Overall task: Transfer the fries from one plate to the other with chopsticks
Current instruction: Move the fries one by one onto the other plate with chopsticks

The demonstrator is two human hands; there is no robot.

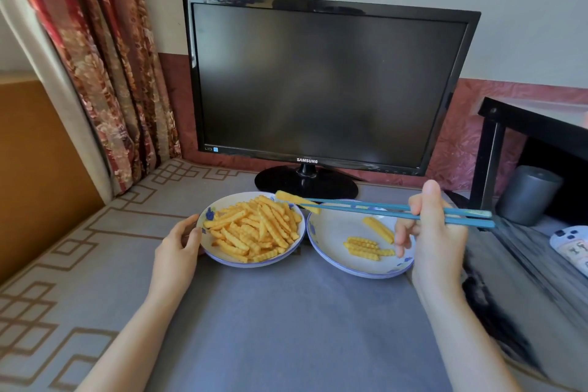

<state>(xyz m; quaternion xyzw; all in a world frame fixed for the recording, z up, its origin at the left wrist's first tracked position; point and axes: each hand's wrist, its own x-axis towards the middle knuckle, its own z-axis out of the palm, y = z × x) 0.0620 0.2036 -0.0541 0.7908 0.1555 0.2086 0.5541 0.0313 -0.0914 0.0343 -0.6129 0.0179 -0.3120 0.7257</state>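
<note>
Gray table (286, 328): right hand's (436, 232) grip pinches chopsticks (366, 208) clamping one fry (297, 200), lengthwise left-right above the sparse plate's (331, 232) far-left rim; left hand (179, 245) holds full plate (251, 262).

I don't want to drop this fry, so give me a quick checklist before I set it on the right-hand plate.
1. Yellow crinkle-cut fry pinched between the slim blue chopsticks: ok.
2. Right hand grips the chopsticks: ok.
3. Fry over the nearly empty white blue-rimmed plate: not ok, only one end is.
4. Bare landing spot on that plate: ok.
5. Left hand holds the full white plate's rim: ok.
6. Pinch firm enough: cannot tell.
</note>
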